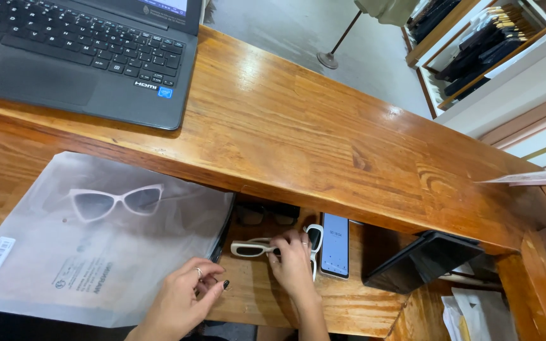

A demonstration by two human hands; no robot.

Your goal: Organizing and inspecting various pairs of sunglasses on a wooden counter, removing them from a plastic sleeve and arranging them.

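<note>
1. Head view, lower middle of the frame: the right hand (293, 262) is closed on a pair of white plastic sunglasses with dark lenses (254, 248). Its fingertips pinch the frame at its right end, on the lower wooden surface (349, 303).
2. The sunglasses lie just left of the right hand, their long axis running left to right across the frame. A second white pair (315, 237) sits partly hidden behind the same hand, touching or nearly touching it.
3. The left hand (188, 297), with a ring and dark nails, is at the bottom of the frame, left of the sunglasses and a little apart from them. Its fingers are loosely curled, holding nothing, and rest at the edge of a frosted plastic bag with white cat-eye sunglasses inside (96, 233).
4. The right hand is the nearer one. Its wrist comes up from the bottom edge with the palm down.
5. A white smartphone with a lit screen (335, 245) lies just right of the right hand. A dark tablet-like device (421, 260) stands tilted further right.
6. In the upper left, a black laptop (77, 57) sits on the raised wooden counter.
</note>
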